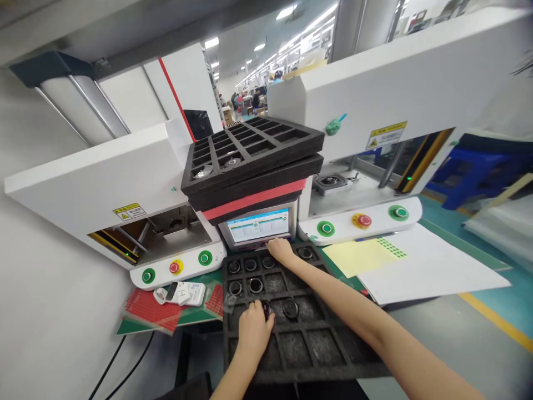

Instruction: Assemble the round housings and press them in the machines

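My left hand [254,326] is closed around the edge of a round black part [267,309] in a black foam tray [277,355]. Beside it, another round black part [290,309] sits tilted in its compartment. My right hand [282,251] is over the tray's back row, at the lower edge of a small screen [260,226]. Its fingers are curled together, and anything in them is hidden. Several more round parts with shiny rims, such as a ringed part [255,285], lie in the back compartments.
Stacked foam trays [254,166] rest above the screen. White press machines stand on both sides, with green buttons [327,228] and red stop buttons [364,221]. Paper sheets [433,269] lie at right; red sticker sheets [154,310] and a white handheld device [185,293] lie at left.
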`<state>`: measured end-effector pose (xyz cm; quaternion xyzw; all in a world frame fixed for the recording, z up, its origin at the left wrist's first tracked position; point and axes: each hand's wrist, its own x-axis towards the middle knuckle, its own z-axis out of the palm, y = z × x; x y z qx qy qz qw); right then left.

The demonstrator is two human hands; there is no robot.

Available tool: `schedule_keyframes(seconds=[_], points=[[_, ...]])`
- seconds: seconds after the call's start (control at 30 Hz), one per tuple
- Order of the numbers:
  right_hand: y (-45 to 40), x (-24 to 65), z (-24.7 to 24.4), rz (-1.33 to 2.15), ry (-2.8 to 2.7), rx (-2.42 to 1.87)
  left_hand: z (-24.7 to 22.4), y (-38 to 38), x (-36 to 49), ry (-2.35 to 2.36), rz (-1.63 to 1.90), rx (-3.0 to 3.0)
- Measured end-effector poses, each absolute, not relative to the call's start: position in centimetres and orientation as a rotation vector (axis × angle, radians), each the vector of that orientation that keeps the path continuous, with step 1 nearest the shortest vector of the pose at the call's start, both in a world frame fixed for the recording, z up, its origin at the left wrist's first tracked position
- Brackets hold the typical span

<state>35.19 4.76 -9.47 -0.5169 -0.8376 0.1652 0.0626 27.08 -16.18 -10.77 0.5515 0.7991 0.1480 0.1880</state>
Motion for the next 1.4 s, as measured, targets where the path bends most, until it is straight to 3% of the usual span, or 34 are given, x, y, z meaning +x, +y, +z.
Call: schedule_keyframes(seconds=[0.17,0.4,0.6,0.9,1.4], points=[[0.9,38.9,-8.2,0.658,-2.336,-1.399,-10.2,-16.4,26.8,2.157,0.676,1.333],[-8.1,44.2,-5.0,0.933,-2.006,-0.789,-5.7,-18.3,28.6,1.792,1.136,1.105],[-11.7,44.9,-1.9,0.975,-1.736,-0.521,-1.8,-19.7,30.0,1.605,1.379,1.298],[-13.1,45.3,0.0,1.002,-1.613,-0.460,0.8,-21.1,28.3,1.565,1.241,1.881],[-12.7,46.0,0.5,1.070,-1.696,-0.376,1.2,-20.8,27.5,1.383,1.179,1.963]])
